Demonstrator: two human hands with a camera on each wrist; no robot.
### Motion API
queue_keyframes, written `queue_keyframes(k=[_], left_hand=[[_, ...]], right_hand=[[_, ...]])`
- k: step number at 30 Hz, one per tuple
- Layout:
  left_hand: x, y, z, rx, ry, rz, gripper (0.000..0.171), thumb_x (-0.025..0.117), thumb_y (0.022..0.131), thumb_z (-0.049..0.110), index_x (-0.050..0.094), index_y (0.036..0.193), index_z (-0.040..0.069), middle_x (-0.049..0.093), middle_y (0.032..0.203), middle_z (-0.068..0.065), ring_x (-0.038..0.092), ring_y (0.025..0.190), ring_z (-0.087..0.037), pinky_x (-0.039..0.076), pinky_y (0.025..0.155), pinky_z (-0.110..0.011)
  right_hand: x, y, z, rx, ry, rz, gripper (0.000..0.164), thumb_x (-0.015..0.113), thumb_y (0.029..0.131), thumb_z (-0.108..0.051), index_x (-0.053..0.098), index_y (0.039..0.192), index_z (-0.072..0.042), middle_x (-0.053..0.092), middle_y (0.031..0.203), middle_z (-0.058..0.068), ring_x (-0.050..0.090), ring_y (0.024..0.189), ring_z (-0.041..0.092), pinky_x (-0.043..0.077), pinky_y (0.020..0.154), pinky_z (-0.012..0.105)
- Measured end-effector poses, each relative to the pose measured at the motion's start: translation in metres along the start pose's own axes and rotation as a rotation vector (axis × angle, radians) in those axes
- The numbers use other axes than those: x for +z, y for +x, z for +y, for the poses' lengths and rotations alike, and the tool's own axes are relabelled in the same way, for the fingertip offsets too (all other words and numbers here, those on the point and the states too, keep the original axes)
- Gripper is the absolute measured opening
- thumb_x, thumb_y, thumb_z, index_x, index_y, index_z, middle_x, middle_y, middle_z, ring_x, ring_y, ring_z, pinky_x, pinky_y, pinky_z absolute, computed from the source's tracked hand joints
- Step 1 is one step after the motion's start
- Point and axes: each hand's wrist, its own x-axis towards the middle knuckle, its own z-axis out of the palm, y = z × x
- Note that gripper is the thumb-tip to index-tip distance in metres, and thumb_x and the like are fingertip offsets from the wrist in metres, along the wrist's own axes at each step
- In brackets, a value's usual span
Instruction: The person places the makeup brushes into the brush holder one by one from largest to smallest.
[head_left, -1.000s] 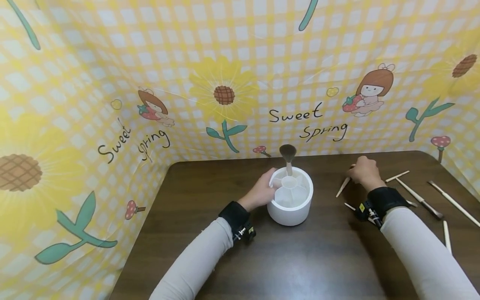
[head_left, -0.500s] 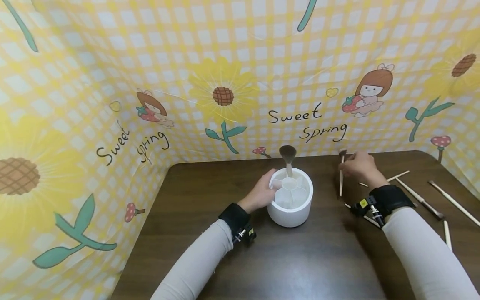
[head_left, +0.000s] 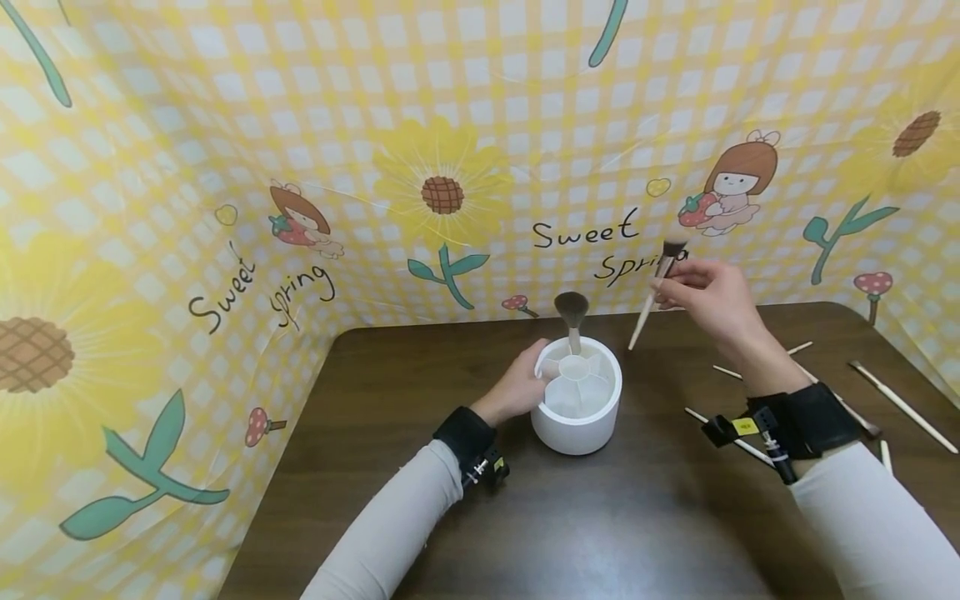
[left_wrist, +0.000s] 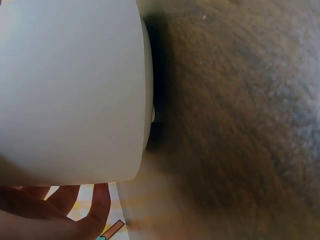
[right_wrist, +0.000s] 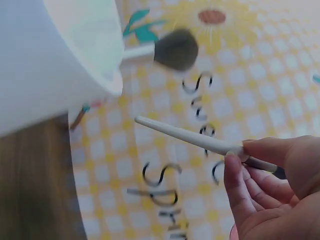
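Note:
A round white makeup brush organizer [head_left: 576,435], divided inside into clear compartments, stands upright on the table. My left hand [head_left: 519,382] grips its left side at the rim; in the left wrist view, the fingers [left_wrist: 100,202] lie along the white wall. One fluffy dark makeup brush [head_left: 572,308] stands bristles up in a rear compartment. Raised to the right of the organizer, my right hand [head_left: 716,304] pinches a second makeup brush [head_left: 643,318] between thumb and fingers. Its pale handle tip points down and left toward the organizer, with the dark bristles up.
Several loose makeup brushes lie on the brown table [head_left: 420,517] at the right, among them a long pale one [head_left: 903,407] near the right edge. Another brush [head_left: 738,437] lies below my right wrist. A yellow checked cloth [head_left: 480,75] hangs behind and at the left.
My right hand has picked a brush off the table, turned it bristles up, and carried it up and left toward the organizer. The left hand stays on the organizer.

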Motion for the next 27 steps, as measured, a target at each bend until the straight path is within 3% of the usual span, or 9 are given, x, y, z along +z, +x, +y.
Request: queue_keyframes(k=[7, 15, 22, 27], left_hand=[[0.001, -0.002, 0.001, -0.018, -0.017, -0.004, 0.04, 0.057, 0.083, -0.002, 0.048, 0.122, 0.0, 0.058, 0.11, -0.009, 0.052, 0.098, -0.018, 0.043, 0.092, -0.044], [0.0, -0.002, 0.001, 0.0, -0.033, 0.001, 0.039, 0.056, 0.084, -0.002, 0.047, 0.122, 0.001, 0.057, 0.11, -0.01, 0.052, 0.098, -0.019, 0.043, 0.093, -0.044], [0.0, -0.001, -0.001, 0.014, -0.036, 0.004, 0.039, 0.056, 0.083, -0.002, 0.048, 0.121, 0.0, 0.058, 0.11, -0.01, 0.052, 0.099, -0.019, 0.043, 0.092, -0.043], [0.001, -0.001, -0.002, 0.02, -0.038, 0.008, 0.04, 0.057, 0.082, -0.002, 0.048, 0.121, 0.0, 0.058, 0.109, -0.01, 0.052, 0.098, -0.019, 0.043, 0.091, -0.043]], right_hand=[[0.016, -0.007, -0.011, -0.098, 0.121, -0.012, 0.025, 0.068, 0.085, -0.015, 0.062, 0.095, 0.006, 0.068, 0.085, 0.015, 0.063, 0.076, 0.028, 0.055, 0.066, 0.029], [0.031, -0.017, -0.016, -0.098, 0.013, -0.051, 0.023, 0.07, 0.084, -0.023, 0.064, 0.093, -0.002, 0.068, 0.088, 0.013, 0.064, 0.074, 0.025, 0.052, 0.068, 0.025], [0.044, -0.033, -0.033, -0.117, -0.003, -0.129, 0.015, 0.067, 0.083, -0.006, 0.062, 0.09, 0.006, 0.066, 0.085, 0.023, 0.063, 0.075, 0.034, 0.052, 0.064, 0.024], [0.052, -0.037, -0.025, -0.127, 0.0, -0.182, 0.013, 0.067, 0.083, -0.004, 0.063, 0.089, 0.007, 0.066, 0.084, 0.022, 0.064, 0.074, 0.032, 0.054, 0.061, 0.029]])
